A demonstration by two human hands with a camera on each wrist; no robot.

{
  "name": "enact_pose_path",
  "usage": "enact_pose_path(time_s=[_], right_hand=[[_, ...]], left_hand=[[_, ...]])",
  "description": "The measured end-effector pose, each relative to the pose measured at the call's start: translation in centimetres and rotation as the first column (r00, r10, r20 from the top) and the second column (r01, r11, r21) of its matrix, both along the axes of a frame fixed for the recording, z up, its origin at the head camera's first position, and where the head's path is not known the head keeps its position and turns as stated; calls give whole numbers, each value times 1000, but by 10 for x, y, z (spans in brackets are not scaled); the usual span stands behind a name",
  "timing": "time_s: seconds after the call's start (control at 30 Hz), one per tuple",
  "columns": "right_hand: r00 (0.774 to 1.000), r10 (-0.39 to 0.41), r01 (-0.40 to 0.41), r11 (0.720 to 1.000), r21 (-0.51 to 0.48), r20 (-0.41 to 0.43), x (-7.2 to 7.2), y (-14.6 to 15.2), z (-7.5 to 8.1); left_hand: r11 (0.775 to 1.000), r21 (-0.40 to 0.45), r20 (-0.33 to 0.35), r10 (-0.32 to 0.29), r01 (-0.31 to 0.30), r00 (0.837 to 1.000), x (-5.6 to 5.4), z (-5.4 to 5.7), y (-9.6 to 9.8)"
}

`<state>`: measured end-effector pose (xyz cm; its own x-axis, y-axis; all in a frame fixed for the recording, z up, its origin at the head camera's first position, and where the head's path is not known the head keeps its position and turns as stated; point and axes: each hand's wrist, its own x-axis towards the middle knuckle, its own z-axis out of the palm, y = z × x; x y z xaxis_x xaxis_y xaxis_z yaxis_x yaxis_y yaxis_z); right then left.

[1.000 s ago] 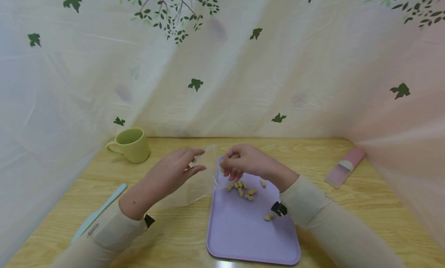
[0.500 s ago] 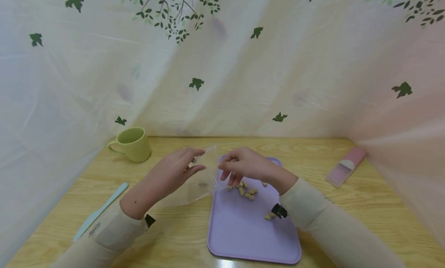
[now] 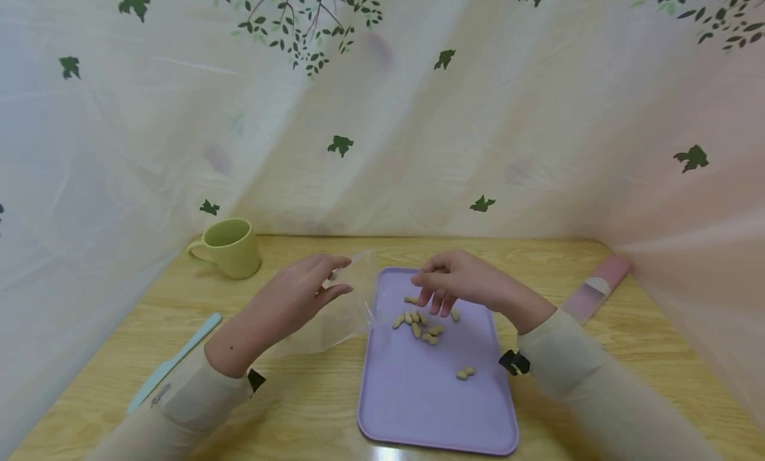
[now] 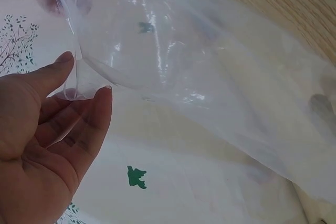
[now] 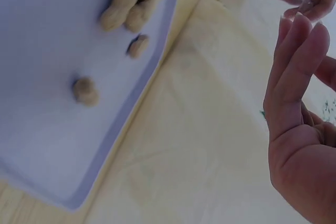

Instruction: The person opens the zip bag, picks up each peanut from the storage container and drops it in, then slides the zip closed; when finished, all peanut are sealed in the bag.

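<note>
The right hand (image 3: 472, 285) has moved rightward, away from the mouth of the clear bag (image 3: 343, 321), and its fingers are loosely bent, with nothing seen in them. The left hand (image 3: 299, 288) pinches the bag's rim between thumb and fingers; if that light grip slipped, the thin mouth could sag closed and spill a peanut dropped there. The peanuts (image 3: 416, 330) lie on the purple tray (image 3: 436, 414) beneath the right fingertips, apart from them.

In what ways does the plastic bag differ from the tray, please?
The plastic bag is see-through and colourless; the tray is opaque and purple. The plastic bag is held up at its edge, while the tray lies flat on the wooden table, bearing peanuts.
</note>
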<state>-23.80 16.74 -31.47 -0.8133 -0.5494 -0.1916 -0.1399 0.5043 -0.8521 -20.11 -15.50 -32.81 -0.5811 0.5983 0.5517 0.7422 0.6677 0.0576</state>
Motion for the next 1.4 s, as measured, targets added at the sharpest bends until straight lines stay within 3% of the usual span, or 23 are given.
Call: enact_pose_path(time_s=[0.17, 0.53, 0.7, 1.0, 1.4], right_hand=[[1000, 28, -28, 998, 60, 5, 1, 14, -6], [984, 119, -144, 971, 193, 133, 2, 32, -19], [971, 151, -196, 945, 262, 183, 3, 41, -27], [933, 213, -321, 859, 399, 291, 8, 45, -39], [916, 239, -369, 816, 445, 321, 15, 34, -44]], left_hand=[[1000, 4, -1, -6, 6, 1000, 0, 0, 0], [1000, -7, -7, -9, 9, 1000, 0, -1, 0], [1000, -10, 9, -6, 6, 1000, 2, -3, 1], [1000, 2, 3, -8, 8, 1000, 2, -4, 0], [1000, 4, 21, -5, 5, 1000, 4, -3, -1]])
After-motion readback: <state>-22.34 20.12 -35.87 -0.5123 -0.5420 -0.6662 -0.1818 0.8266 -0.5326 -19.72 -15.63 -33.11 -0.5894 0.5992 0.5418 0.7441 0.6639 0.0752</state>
